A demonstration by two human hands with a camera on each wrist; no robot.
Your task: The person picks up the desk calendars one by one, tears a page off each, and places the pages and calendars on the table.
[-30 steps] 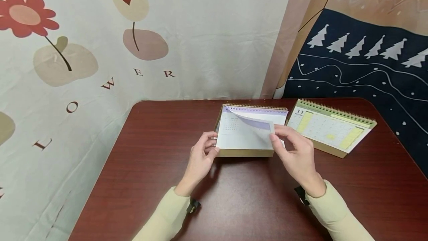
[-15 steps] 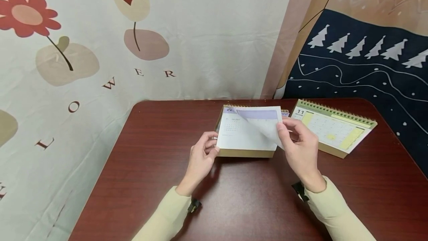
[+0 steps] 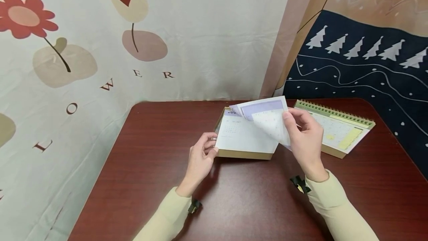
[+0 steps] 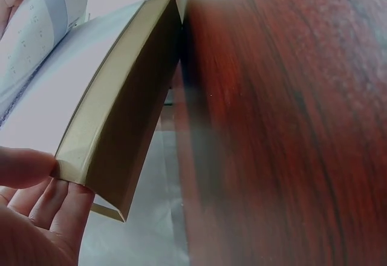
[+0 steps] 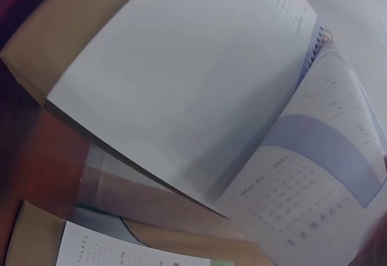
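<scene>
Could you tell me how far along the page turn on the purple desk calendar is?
Partly done: the right hand pinches the purple page, lifted and curling toward the spiral binding. The left hand grips the calendar's corner. The page is not yet over the top. The green calendar lies untouched.

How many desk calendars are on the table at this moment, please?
2. One calendar sits mid-table, gripped by the left hand while the right hand lifts its page; a green calendar lies right of it.
</scene>
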